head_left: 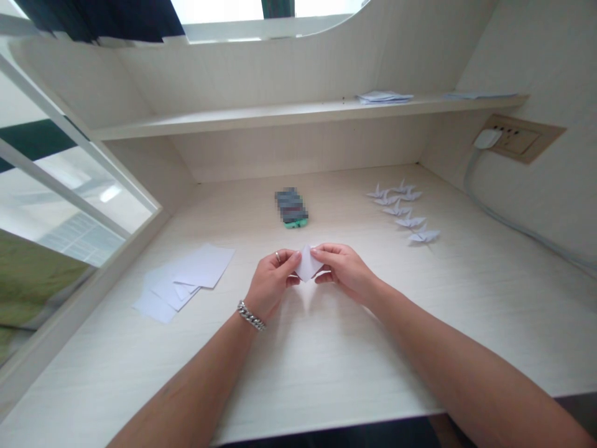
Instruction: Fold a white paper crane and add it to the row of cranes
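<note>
A small piece of folded white paper, diamond-shaped, is held up over the middle of the desk. My left hand pinches its left side between thumb and fingers; a ring and a chain bracelet show on this hand and wrist. At the paper's right side, my right hand grips it with thumb and forefinger. Several folded paper cranes stand in a loose cluster to the right, beyond my right hand. Loose sheets of white paper lie overlapping to the left of my left hand.
A phone, its screen blurred out, lies behind my hands. Above the desk runs a shelf with a paper stack. A cable hangs from the wall socket at right. A ladder-like white frame borders the left side.
</note>
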The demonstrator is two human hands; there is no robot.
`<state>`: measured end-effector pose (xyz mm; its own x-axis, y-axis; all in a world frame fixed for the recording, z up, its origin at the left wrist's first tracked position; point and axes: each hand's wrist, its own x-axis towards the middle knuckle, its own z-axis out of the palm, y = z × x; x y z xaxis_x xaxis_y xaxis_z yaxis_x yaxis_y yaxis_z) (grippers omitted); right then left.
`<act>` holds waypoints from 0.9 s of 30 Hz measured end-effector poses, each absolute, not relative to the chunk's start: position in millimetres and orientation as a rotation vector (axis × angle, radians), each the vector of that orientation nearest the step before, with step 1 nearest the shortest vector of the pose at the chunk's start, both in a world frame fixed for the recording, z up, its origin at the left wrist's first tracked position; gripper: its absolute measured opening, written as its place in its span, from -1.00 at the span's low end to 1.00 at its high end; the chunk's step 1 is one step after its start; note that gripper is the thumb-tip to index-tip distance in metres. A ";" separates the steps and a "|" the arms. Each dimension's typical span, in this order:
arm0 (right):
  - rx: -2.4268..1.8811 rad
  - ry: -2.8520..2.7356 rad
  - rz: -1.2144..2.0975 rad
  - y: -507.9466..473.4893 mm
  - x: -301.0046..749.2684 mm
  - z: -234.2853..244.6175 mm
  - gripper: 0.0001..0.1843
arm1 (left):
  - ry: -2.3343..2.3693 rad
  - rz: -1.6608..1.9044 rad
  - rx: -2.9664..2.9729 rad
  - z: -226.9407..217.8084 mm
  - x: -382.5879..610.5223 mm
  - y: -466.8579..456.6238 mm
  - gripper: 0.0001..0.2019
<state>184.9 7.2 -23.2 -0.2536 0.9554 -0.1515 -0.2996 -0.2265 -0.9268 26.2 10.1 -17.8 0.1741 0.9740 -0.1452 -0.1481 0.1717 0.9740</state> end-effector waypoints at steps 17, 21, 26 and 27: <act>-0.804 -0.959 1.785 4.3 189.5 -19.1 -0.67 | 1.017 1.119 1.282 -21.2 23.9 8.4 -0.72; -0.785 -0.957 1.800 3.4 190.1 -18.7 -0.69 | 0.988 1.134 1.292 -21.6 23.4 8.3 -0.73; -0.779 -0.960 1.807 2.6 190.6 -17.9 -0.71 | 0.935 1.137 1.247 -23.2 23.0 8.4 -0.76; -0.776 -0.959 1.813 2.5 190.6 -17.5 -0.72 | 0.921 1.133 1.236 -23.5 22.8 8.3 -0.76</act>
<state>190.6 2.5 -17.5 -0.3847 0.9167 -0.1075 -0.4272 -0.2801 -0.8597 22.8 8.3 -23.5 0.2217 0.9734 0.0575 -0.1422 -0.0261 0.9895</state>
